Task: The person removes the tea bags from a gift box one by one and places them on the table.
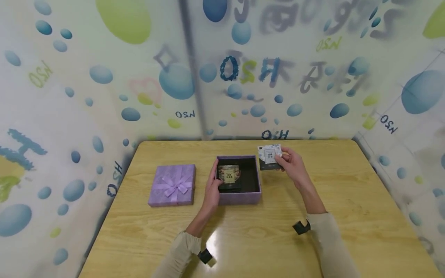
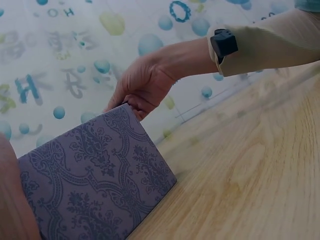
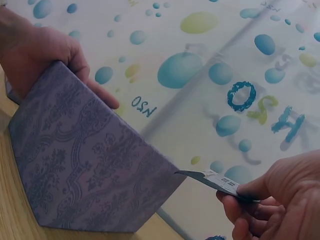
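My right hand (image 1: 293,164) pinches a flat square packet (image 1: 269,148) between thumb and fingers, beside the box's right wall. It has a white patterned upper part with a printed label and a dark lower band; the right wrist view shows the thin packet (image 3: 215,181) nearly edge-on. My left hand (image 1: 211,191) grips the left wall of an open purple gift box (image 1: 240,199), thumb over the rim and fingers along the outside. Inside, on the left, lies a small stack of dark packets (image 1: 230,174) with a picture and label on top; the right part shows the dark bottom.
To the left of the box lies its purple lid (image 1: 160,197) with a ribbon bow (image 1: 175,187). Both stand on a wooden table (image 1: 257,239). Printed wall panels (image 1: 236,112) rise behind the table and at both sides. Each wrist wears a small dark camera.
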### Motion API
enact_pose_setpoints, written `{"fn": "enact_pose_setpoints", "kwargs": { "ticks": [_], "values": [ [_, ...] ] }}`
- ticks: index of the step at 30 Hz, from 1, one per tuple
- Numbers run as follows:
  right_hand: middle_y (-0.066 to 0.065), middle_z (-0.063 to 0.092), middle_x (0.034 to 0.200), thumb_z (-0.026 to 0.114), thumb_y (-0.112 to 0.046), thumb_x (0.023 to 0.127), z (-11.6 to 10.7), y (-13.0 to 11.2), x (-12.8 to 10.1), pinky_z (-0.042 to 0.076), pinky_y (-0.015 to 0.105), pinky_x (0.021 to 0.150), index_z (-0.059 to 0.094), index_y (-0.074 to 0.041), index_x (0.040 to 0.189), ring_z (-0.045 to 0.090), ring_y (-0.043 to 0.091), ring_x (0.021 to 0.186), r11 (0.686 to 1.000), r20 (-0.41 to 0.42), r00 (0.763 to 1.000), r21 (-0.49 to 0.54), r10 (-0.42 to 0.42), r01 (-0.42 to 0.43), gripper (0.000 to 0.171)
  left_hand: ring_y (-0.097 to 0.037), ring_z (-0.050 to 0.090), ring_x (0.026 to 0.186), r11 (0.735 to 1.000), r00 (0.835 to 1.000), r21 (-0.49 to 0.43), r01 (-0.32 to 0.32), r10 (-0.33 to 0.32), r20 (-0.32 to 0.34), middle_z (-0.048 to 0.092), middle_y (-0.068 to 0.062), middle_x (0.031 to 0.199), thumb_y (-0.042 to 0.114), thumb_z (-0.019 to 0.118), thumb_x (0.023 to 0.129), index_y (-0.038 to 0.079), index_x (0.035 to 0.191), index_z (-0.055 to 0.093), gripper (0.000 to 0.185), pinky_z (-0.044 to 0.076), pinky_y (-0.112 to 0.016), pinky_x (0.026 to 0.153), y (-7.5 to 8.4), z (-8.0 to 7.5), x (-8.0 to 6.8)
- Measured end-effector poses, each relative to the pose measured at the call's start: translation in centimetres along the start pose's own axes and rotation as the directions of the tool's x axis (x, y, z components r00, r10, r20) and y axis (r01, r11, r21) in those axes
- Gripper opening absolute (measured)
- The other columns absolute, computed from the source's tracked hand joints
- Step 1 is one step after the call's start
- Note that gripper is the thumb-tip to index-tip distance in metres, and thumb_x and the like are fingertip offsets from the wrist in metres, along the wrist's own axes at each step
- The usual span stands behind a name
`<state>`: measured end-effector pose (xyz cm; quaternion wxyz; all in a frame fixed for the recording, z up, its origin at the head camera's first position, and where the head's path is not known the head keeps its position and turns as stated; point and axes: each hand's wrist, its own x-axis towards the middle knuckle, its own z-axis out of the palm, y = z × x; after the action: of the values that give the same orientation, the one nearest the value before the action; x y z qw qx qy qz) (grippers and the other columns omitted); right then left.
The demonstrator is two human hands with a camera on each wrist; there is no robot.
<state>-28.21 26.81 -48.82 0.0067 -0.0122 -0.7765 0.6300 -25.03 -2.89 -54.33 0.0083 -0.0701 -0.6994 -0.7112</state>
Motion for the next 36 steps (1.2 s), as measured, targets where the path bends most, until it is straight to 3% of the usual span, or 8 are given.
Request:
{"fn": "enact_pose_setpoints", "kwargs": {
  "ticks": [7,14,21,26,31,36],
  "values": [
    [0.024,0.071,0.115,0.058,-0.017,0.107,-0.4,0.9,0.3,0.047,0.024,0.063,0.043,0.005,0.153,0.06,0.01,0.072,0.999,0.0,0.999,-0.018,0.032,-0.032,0.053,-0.02,0.013,0.16,1.0,0.999,0.009,-0.018,0.018,-0.051,0.021,0.001,0.173,-0.004,0.034,0.103,0.016,0.166,0.029,0.067,0.012,-0.05,0.127,0.0,0.4,-0.5],
    [0.02,0.072,0.11,0.059,-0.016,0.107,-0.5,2.1,0.9,0.048,0.028,0.064,0.042,0.005,0.154,0.058,0.014,0.071,0.998,-0.001,0.998,-0.022,0.056,-0.056,0.054,-0.021,0.013,0.16,0.997,0.995,0.025,-0.071,0.073,-0.069,0.02,-0.004,0.174,0.005,0.031,0.108,0.015,0.167,0.026,0.06,0.013,-0.052,0.127,-0.8,0.7,-1.1],
    [0.033,0.064,0.129,0.056,-0.014,0.108,-0.7,3.9,1.4,0.05,0.028,0.067,0.038,0.006,0.157,0.066,0.011,0.078,0.994,-0.001,0.995,-0.052,0.098,-0.098,0.057,-0.022,0.013,0.16,0.993,0.993,0.061,-0.1,0.104,-0.063,0.019,-0.009,0.174,0.011,0.031,0.11,0.019,0.168,0.024,0.059,0.012,-0.053,0.127,-1.4,0.9,-1.4],
    [0.035,0.059,0.138,0.055,-0.013,0.108,-0.5,4.6,1.9,0.051,0.026,0.07,0.035,0.005,0.158,0.066,0.006,0.081,0.991,0.005,0.992,-0.054,0.122,-0.122,0.057,-0.017,0.013,0.16,0.991,0.99,0.063,-0.114,0.118,-0.073,0.02,-0.005,0.174,0.006,0.031,0.108,0.022,0.168,0.025,0.062,0.012,-0.051,0.127,-1.5,0.9,-1.2],
    [0.037,0.054,0.143,0.055,-0.006,0.107,0.0,5.5,2.3,0.057,0.024,0.073,0.033,0.008,0.158,0.067,0.003,0.086,0.987,-0.003,0.987,0.007,0.16,-0.16,0.058,-0.02,0.014,0.16,0.987,0.985,0.057,-0.148,0.152,-0.077,0.021,-0.005,0.174,-0.003,0.029,0.104,0.019,0.167,0.026,0.067,0.013,-0.051,0.126,-1.6,1.0,-1.3],
    [0.037,0.056,0.141,0.057,-0.005,0.106,0.4,6.3,2.4,0.055,0.022,0.066,0.031,0.009,0.158,0.067,0.005,0.078,0.981,-0.041,0.981,-0.017,0.192,-0.192,0.061,-0.024,0.014,0.16,0.983,0.981,0.061,-0.17,0.175,-0.082,0.022,-0.008,0.173,-0.005,0.03,0.102,0.016,0.167,0.027,0.069,0.012,-0.055,0.126,-1.9,1.1,-1.5]
  ]
}}
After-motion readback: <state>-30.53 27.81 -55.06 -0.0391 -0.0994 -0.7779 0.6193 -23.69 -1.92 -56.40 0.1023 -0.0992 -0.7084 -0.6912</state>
